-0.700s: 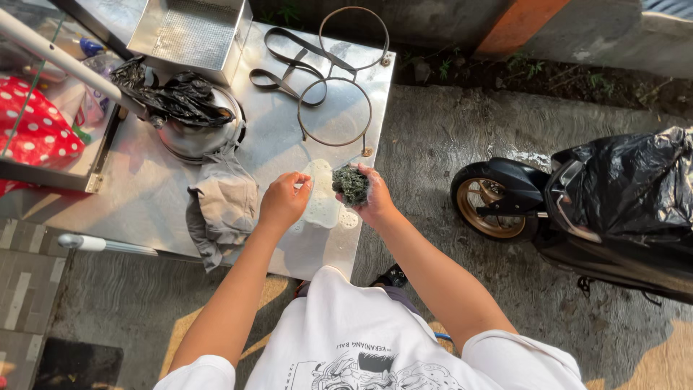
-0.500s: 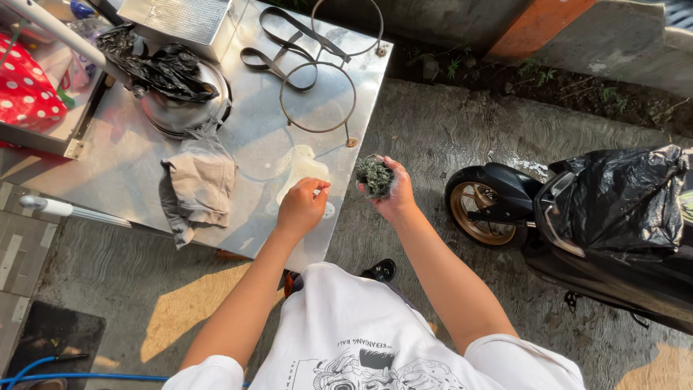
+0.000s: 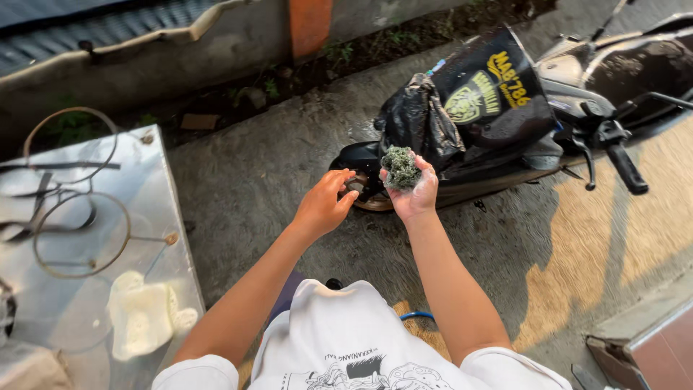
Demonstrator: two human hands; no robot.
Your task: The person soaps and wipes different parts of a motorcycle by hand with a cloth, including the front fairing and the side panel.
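Above a grey concrete floor (image 3: pixel 245 180), both bare hands are raised at mid-frame in the head view. Right hand (image 3: pixel 413 193): palm up, its grip cupped and pressed around a grey-green wad of tangled wire scouring material (image 3: pixel 400 168), which sits on the fingers and rises above them. Left hand (image 3: pixel 323 206): just beside the right, grip loosely spread with the fingers curled and the fingertips pointing toward the wad; it holds nothing, and a narrow gap separates it from the wad. Both forearms extend from the short sleeves of a white printed T-shirt (image 3: pixel 339 347) at the lower edge.

Behind the hands stands a parked motor scooter (image 3: pixel 613 79); a black crumpled plastic bag (image 3: pixel 469 108) with a yellow emblem rests on it, directly beyond the wad. One dark handlebar grip of the scooter points toward the lower right.

At the left, a shiny sheet-metal table (image 3: pixel 155 217) carries two thin wire rings with short handles (image 3: pixel 79 231), dark flat straps beneath them, and a pale cream crumpled cloth (image 3: pixel 144 318) near its front corner. The table lies well apart from both hands. A low concrete wall (image 3: pixel 144 65) with an orange post (image 3: pixel 310 25) runs along the top.
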